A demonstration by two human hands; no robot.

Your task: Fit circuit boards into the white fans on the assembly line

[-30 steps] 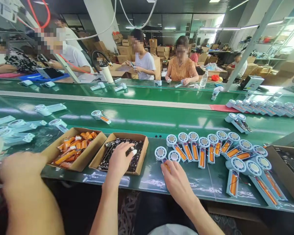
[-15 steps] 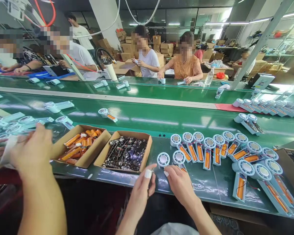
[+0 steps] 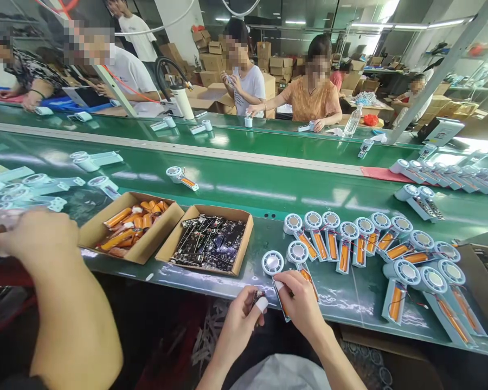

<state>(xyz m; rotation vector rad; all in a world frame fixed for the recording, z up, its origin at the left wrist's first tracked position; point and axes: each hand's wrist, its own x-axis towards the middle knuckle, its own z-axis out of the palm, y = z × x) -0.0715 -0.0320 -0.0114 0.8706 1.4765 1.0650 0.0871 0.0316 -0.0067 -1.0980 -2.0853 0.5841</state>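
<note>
A small dark circuit board (image 3: 259,296) is pinched in my left hand (image 3: 241,320), between the fingers and a thumb with a white covering on its tip. My right hand (image 3: 303,299) is closed over the handle of a light-blue handheld fan (image 3: 272,262), whose round head lies flat near the bench edge. The fingers hide much of that handle. Right beside it lies another fan (image 3: 297,251) with an orange battery in its open handle, partly behind my right hand. Further right, several similar fans (image 3: 348,231) with orange batteries and thin wires lie in a cluster.
A cardboard box (image 3: 244,250) of black circuit boards and a box (image 3: 161,234) of orange batteries stand left of my hands. A co-worker's arm (image 3: 75,303) reaches in at the left. Beyond runs a green conveyor (image 3: 244,189) carrying fans, with people seated across it.
The view has tipped slightly downward. My left hand has turned, so the circuit board shows more clearly. My right fingers have come down over the fan's handle. The co-worker's hand has moved left.
</note>
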